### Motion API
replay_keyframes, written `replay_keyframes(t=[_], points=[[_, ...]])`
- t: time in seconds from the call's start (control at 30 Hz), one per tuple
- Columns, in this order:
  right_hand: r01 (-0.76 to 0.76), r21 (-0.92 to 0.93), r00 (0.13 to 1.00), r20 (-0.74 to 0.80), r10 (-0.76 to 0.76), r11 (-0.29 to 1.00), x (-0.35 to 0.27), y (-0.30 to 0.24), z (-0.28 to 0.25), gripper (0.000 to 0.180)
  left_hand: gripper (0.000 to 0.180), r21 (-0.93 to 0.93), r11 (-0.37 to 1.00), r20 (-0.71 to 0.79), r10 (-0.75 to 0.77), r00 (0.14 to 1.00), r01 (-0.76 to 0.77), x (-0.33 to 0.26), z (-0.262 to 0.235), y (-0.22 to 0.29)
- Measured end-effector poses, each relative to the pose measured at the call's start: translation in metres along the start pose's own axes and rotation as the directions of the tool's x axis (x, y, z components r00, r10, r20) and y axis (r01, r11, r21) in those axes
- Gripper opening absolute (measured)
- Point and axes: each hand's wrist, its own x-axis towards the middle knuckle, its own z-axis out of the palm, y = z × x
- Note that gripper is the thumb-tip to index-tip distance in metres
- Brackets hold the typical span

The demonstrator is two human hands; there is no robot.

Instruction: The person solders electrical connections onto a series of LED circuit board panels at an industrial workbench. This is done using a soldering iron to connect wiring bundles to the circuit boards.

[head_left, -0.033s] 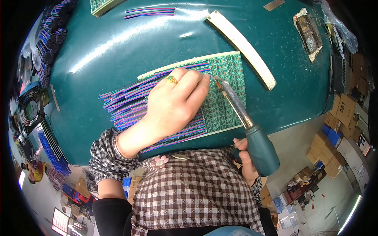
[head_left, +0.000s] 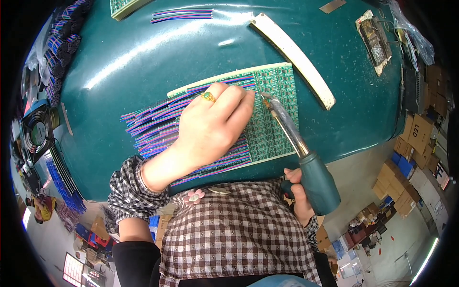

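A green circuit board panel (head_left: 277, 117) lies on the table with rows of small components. Blue, pink and black ribbon wires (head_left: 143, 125) run leftward from its rows, several side by side. My left hand (head_left: 215, 119) rests over them, its fingers pinched at the end of a wire near the panel's upper middle; the fingertips partly hide that wire. In my right hand (head_left: 300, 198), at the table's near edge, is the dark green handle of a soldering iron (head_left: 318, 182). Its tip points up and left, close to the left fingertips at the board.
A curved cream strip (head_left: 296, 60) lies beyond the panel. At the far right sits a dirty metal tray (head_left: 375, 42). Spare wires (head_left: 181, 16) lie at the back, near another board stack (head_left: 126, 7). Wire bundles (head_left: 60, 52) and a black fan (head_left: 38, 131) line the left edge.
The soldering iron's tip has shifted very slightly to the right. My left hand and the wires look unmoved.
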Motion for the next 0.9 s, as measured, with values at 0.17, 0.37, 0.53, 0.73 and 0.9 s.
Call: replay_keyframes(t=[0.17,0.37,0.53,0.73,0.9], points=[[0.009,0.003,1.000,-0.010,-0.009,1.000,-0.004,0.004,-0.002,0.061,0.029,0.000,1.000,0.004,0.000,1.000,0.000,-0.001,0.001,-0.001],[0.022,-0.029,1.000,0.013,-0.021,0.999,-0.003,0.002,-0.002,0.056,0.029,-0.003,1.000,-0.005,0.002,1.000,-0.002,0.001,-0.001,0.000],[0.124,0.046,0.992,0.008,-0.125,0.991,0.015,-0.028,0.009,0.043,0.031,0.015,1.000,0.013,0.001,1.000,-0.001,0.010,-0.014,0.001],[0.142,0.341,0.977,-0.199,-0.077,0.929,0.019,-0.066,-0.002,0.057,0.036,-0.206,0.936,0.158,-0.257,0.954,0.286,0.056,-0.101,0.004],[0.103,0.368,0.966,-0.259,-0.005,0.924,0.016,-0.101,-0.016,0.062,0.019,-0.028,0.960,0.079,-0.277,0.958,0.280,0.088,-0.119,-0.078]])
